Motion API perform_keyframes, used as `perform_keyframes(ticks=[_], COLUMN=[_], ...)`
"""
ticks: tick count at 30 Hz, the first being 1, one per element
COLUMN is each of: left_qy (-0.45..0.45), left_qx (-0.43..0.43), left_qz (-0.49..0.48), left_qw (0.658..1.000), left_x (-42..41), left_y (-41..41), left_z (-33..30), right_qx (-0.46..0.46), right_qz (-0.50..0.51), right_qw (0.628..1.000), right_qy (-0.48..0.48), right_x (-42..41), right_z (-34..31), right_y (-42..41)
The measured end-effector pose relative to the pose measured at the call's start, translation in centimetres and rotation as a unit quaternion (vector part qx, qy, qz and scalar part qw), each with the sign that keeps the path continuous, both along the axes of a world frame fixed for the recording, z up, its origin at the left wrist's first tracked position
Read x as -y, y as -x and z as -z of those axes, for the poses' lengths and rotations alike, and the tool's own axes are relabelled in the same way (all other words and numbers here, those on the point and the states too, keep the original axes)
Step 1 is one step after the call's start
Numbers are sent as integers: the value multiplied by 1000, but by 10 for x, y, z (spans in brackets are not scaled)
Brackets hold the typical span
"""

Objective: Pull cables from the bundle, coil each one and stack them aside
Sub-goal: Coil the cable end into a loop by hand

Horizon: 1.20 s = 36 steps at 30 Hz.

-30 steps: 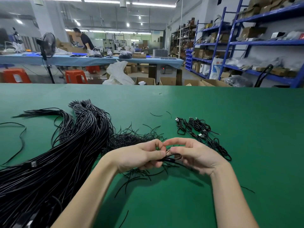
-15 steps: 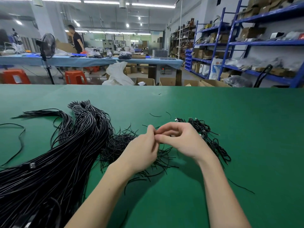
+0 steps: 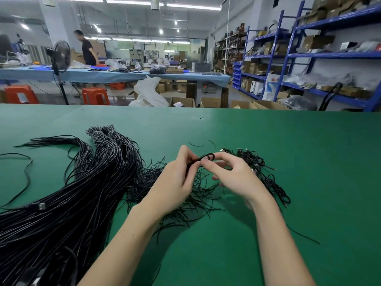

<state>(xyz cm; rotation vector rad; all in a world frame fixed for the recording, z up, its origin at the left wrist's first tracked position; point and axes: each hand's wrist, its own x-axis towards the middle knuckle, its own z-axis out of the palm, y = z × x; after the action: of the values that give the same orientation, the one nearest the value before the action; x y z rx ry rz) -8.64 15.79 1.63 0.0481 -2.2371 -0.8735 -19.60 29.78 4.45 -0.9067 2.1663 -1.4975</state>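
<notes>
Our left hand [image 3: 175, 182] and right hand [image 3: 233, 176] both pinching one small coiled black cable [image 3: 207, 157], fingers curled, above green counter [image 3: 309, 162], big black cable bundle [image 3: 82, 193] left.

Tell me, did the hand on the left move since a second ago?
Yes. The left hand went up and away from the person, further along the green table, toward the coiled cables.

Held a small black coiled cable loop [image 3: 207, 156] between left hand [image 3: 177, 182] and right hand [image 3: 233, 176], above the green felt-topped table [image 3: 309, 162]. Lay left: thick black cable bundle [image 3: 72, 203]. Lay right, just beside the right hand: pile of coiled black cables [image 3: 266, 172].
</notes>
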Motion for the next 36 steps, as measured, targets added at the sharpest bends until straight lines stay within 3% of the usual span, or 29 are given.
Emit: perform_keyframes(ticks=[4, 7, 9, 14, 23, 29, 33, 36], left_qy=[36, 35, 40, 47, -22, -103, -157, -215], left_qx=[-9, -20, -27, -44, -60, 53, 142, 156], left_qz=[4, -6, -17, -25, -53, -49, 15, 53], left_qw=[999, 999, 999, 998, 997, 992, 977, 963], left_x=[1, 2, 2, -2, 0, 5, 12, 17], left_y=[-2, -1, -1, -1, -2, -2, -6, -9], left_z=[0, 1, 2, 3, 0, -5, -5, -5], right_qx=[149, 293, 331, 331, 353, 357, 340, 317], right_qz=[44, -23, -70, -49, -28, 12, 42, 35], right_qw=[987, 954, 939, 924, 899, 903, 911, 921], right_qy=[51, 51, 62, 184, 259, 241, 229, 223], right_x=[4, 0, -2, 14, 21, 21, 22, 21], right_z=[2, 1, 2, 8, 17, 24, 28, 28], right_y=[1, 1, -1, -5, -8, -7, -7, -6])
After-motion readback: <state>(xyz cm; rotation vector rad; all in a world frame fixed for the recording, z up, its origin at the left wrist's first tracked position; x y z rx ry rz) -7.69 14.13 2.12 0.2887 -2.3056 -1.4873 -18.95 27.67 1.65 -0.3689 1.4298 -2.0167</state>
